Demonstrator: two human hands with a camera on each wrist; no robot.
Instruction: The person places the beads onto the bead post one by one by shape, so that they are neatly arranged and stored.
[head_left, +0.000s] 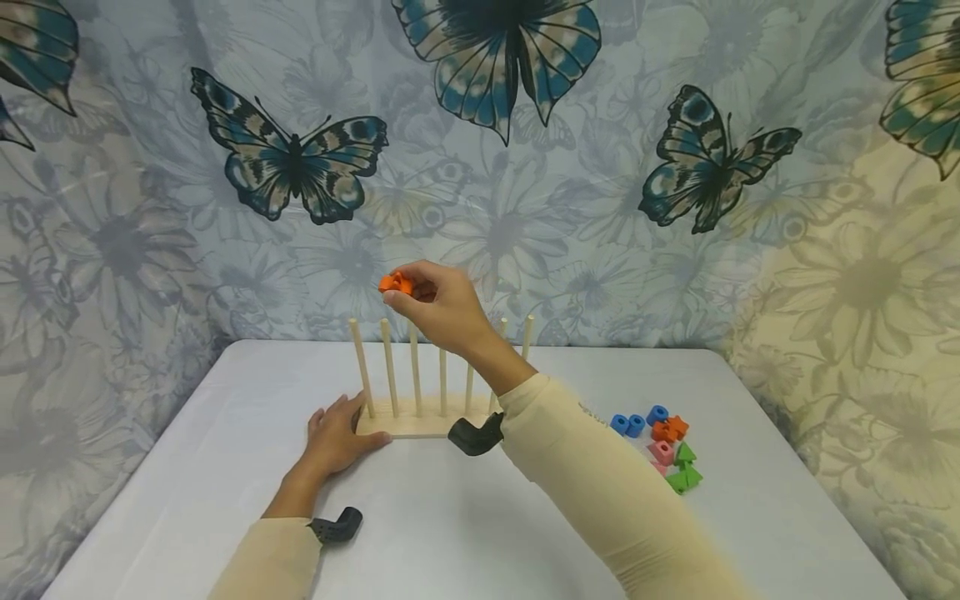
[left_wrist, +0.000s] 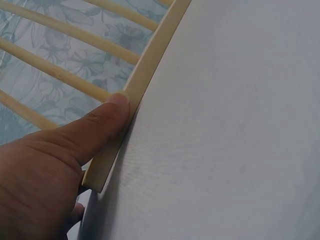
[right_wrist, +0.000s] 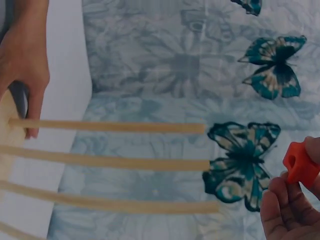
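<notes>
The right hand (head_left: 444, 307) pinches an orange block (head_left: 396, 283) above the pegs (head_left: 390, 367) of a wooden rack (head_left: 420, 427), whose end the left hand (head_left: 336, 437) grips.

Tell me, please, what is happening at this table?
A person's right hand holds an orange piece with a hole, higher than the tops of the wooden pegs. The left hand grips the left end of their base. Nothing sits on the parts of the pegs in view. More pieces, blue, orange, pink and green, lie on the white table, to the right.
</notes>
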